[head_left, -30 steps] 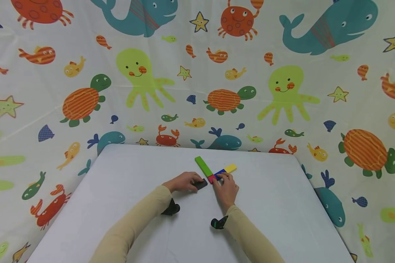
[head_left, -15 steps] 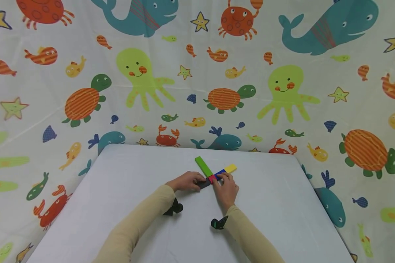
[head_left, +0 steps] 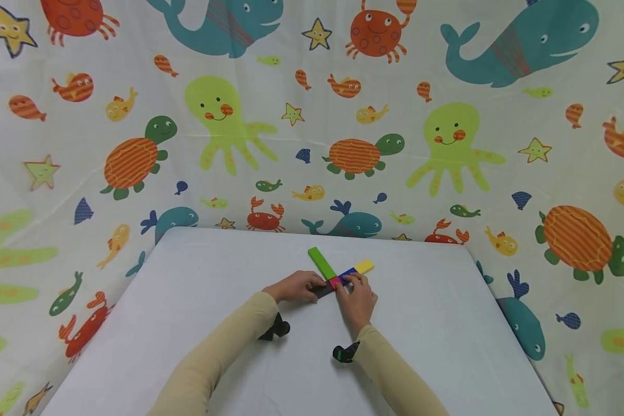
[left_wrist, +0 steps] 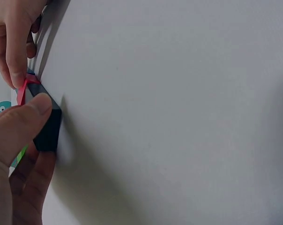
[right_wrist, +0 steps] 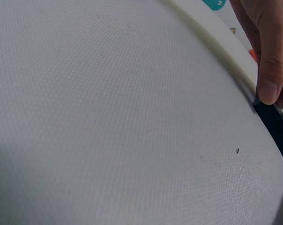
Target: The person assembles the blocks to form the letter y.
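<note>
My left hand (head_left: 296, 287) pinches a black block (head_left: 325, 290) between thumb and fingers; in the left wrist view the thumb lies on top of the black block (left_wrist: 48, 131). One end of that block meets a small red block (head_left: 335, 282). My right hand (head_left: 359, 301) holds the red block and the adjoining blue block (head_left: 347, 275), its thumb by the red one and its fingers over the blue. Beyond the blue block lies a yellow block (head_left: 365, 266). A long green block (head_left: 320, 263) runs from the red block toward the far left. Fingers partly cover the black and blue blocks.
The blocks lie on a white table (head_left: 426, 300) whose back edge meets a curtain (head_left: 301, 173) printed with sea animals. Dark wrist-worn devices (head_left: 276, 327) sit below both hands, close to the tabletop.
My left hand has moved slightly right with the black block, closing the gap to the red block. During the last half second it barely moves. The right hand has stayed put.
</note>
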`<state>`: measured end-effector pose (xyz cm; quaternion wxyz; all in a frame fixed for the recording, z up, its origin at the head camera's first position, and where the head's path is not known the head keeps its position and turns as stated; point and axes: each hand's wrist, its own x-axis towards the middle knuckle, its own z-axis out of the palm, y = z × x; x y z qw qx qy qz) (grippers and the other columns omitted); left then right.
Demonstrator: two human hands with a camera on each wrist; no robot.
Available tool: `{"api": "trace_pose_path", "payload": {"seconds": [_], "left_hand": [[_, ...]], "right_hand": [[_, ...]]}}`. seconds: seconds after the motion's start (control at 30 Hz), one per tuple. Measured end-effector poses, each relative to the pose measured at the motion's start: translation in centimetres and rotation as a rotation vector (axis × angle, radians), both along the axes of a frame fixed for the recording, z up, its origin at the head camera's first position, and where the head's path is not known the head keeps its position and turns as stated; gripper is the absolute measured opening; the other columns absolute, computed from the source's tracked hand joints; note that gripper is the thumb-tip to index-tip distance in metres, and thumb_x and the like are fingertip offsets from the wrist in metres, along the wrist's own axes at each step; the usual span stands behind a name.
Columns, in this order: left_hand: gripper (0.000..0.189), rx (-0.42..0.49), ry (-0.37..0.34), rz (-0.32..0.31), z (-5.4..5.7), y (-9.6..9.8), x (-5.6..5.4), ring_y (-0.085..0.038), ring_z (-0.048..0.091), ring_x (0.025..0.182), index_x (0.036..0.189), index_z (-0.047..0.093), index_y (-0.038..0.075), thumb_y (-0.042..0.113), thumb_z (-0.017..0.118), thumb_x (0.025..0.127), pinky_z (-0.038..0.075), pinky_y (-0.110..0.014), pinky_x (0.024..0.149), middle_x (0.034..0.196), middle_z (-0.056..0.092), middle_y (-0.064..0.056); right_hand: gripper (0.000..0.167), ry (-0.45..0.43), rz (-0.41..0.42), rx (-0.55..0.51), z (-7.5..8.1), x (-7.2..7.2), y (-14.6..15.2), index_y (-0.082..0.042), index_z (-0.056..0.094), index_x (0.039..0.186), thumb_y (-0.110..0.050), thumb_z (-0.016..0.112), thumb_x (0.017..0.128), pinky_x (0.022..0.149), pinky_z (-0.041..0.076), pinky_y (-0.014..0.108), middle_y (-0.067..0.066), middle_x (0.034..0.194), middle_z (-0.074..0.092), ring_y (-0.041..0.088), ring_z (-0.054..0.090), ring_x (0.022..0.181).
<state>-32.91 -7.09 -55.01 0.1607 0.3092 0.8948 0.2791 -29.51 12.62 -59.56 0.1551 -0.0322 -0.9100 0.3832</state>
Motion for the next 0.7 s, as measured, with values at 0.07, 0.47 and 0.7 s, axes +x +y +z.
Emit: {"api": "trace_pose_path", "payload": {"seconds": [0.07,0.47,0.7], "left_hand": [[0.044,-0.005,0.002,0.001,0.04,0.01,0.03,-0.018,0.058,0.109,0.128,0.065,0.009,0.012,0.076,0.086,0.048,-0.034,0.096,0.125,0.061,-0.005],[0.044,-0.008,0.018,-0.007,-0.28,-0.01,0.10,-0.018,0.057,0.111,0.128,0.065,0.009,0.012,0.076,0.085,0.047,-0.035,0.098,0.126,0.062,-0.005],[0.044,-0.009,0.019,-0.002,-0.13,0.13,0.20,-0.019,0.057,0.112,0.127,0.065,0.008,0.011,0.076,0.085,0.046,-0.037,0.099,0.126,0.061,-0.005]], "right_hand": [[0.033,-0.013,-0.004,0.002,0.01,0.00,-0.02,-0.013,0.072,0.112,-0.036,0.072,0.088,0.096,0.033,0.054,0.006,0.127,0.058,0.024,0.059,0.108],[0.034,-0.049,-0.015,0.009,0.00,0.02,-0.15,-0.014,0.071,0.114,-0.037,0.071,0.089,0.099,0.033,0.055,0.007,0.129,0.057,0.026,0.055,0.119],[0.033,-0.033,-0.011,0.010,-0.08,0.00,-0.07,-0.014,0.071,0.112,-0.037,0.071,0.089,0.097,0.033,0.054,0.007,0.128,0.058,0.026,0.054,0.120]]}}
